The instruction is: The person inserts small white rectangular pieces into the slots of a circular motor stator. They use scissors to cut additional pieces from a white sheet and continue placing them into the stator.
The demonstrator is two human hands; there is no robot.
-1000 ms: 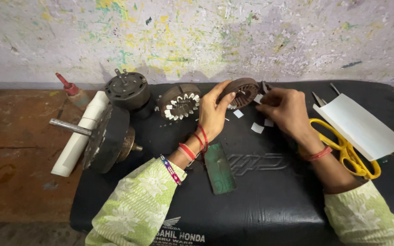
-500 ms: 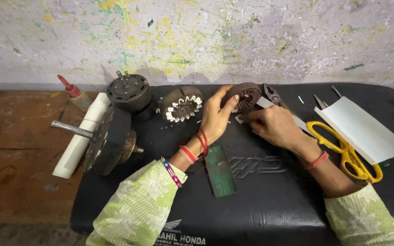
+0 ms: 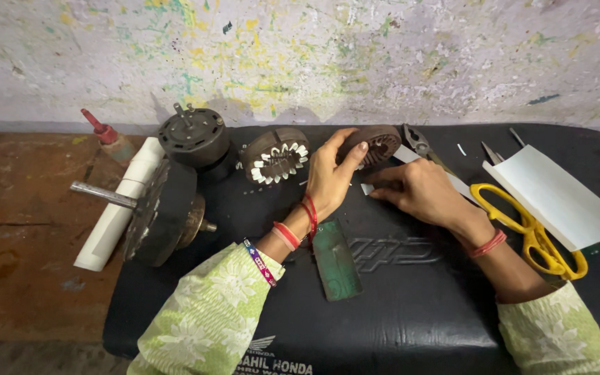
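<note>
- The left hand (image 3: 329,182), in the middle of the frame, grips a round brown stator core (image 3: 376,142) at upper centre and holds it tilted on the black mat (image 3: 411,305).
- The right hand (image 3: 421,191), just right of centre, is curled, with its fingertips pinching a small white paper piece (image 3: 367,188) below the core.
- Yellow scissors (image 3: 532,232) lie at the right, partly under a white sheet (image 3: 557,198).
- A second stator with white inserts (image 3: 276,156) stands left of the left hand.

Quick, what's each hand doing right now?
Left hand: closed on the round dark metal stator core.
Right hand: pinching a small white paper slip.
</note>
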